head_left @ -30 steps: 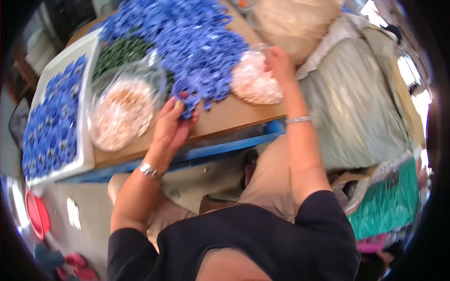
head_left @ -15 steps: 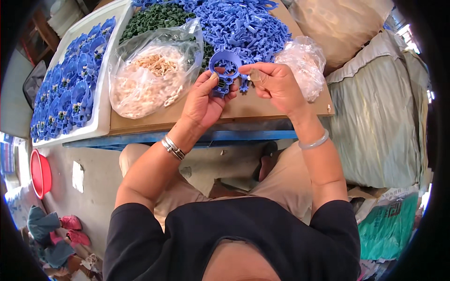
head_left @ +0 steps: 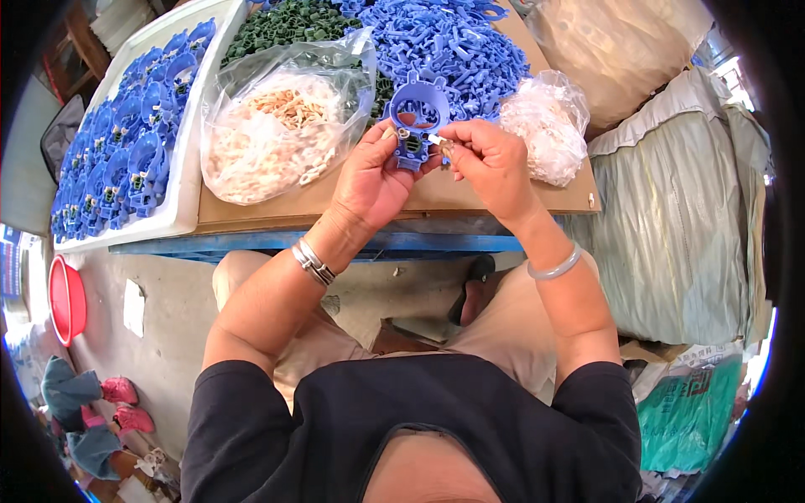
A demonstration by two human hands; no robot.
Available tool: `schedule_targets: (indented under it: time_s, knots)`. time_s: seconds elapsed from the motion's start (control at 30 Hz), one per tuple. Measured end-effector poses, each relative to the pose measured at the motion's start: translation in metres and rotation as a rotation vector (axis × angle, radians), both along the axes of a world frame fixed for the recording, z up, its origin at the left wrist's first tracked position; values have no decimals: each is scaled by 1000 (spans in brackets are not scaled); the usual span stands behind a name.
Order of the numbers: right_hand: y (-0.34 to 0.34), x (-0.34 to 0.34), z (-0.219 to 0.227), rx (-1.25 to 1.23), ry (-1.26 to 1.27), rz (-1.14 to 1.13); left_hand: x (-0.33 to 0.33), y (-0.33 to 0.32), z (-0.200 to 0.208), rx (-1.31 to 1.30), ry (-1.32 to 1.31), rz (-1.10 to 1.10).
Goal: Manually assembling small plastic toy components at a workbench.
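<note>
A blue plastic ring-shaped part (head_left: 409, 163) sits in my left hand (head_left: 367, 183), ring pointing away from me and gripped by its lower body. A small dark green piece (head_left: 412, 145) is set in that body. My right hand (head_left: 496, 168) is closed in a pinch on a small white piece (head_left: 434, 139), held at the right side of the blue part. Whether the white piece touches the part, I cannot tell. Just beyond my hands lies a heap of blue plastic pieces (head_left: 453, 59), with dark green pieces (head_left: 281, 29) to its left.
A clear bag of cream-coloured pieces (head_left: 272, 155) lies left of my hands, another clear bag (head_left: 545, 126) right. At far left, a white tray (head_left: 186, 197) holds rows of blue ring parts (head_left: 144, 155). Large sacks (head_left: 671, 201) stand right; a red basin (head_left: 69, 300) is on the floor.
My right hand has come down and left to the blue part, and a white piece now shows at its fingertips. The blue part has shifted slightly right and its ring faces me more.
</note>
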State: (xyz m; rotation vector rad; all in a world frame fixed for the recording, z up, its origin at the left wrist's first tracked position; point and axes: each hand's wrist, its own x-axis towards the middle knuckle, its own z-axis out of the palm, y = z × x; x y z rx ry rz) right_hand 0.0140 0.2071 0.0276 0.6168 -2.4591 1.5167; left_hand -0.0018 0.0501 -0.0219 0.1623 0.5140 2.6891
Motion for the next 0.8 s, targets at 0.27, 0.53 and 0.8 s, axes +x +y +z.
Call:
schedule_targets:
  time_s: [0.27, 0.53, 0.8]
  knots:
    - [-2, -1, -2, 119, 256, -67, 0, 2, -1, -68, 65, -1]
    - [-1, 1, 1, 332, 518, -31, 2, 5, -2, -64, 118, 8]
    - [-1, 1, 2, 444, 589, -13, 3, 5, -1, -57, 102, -1]
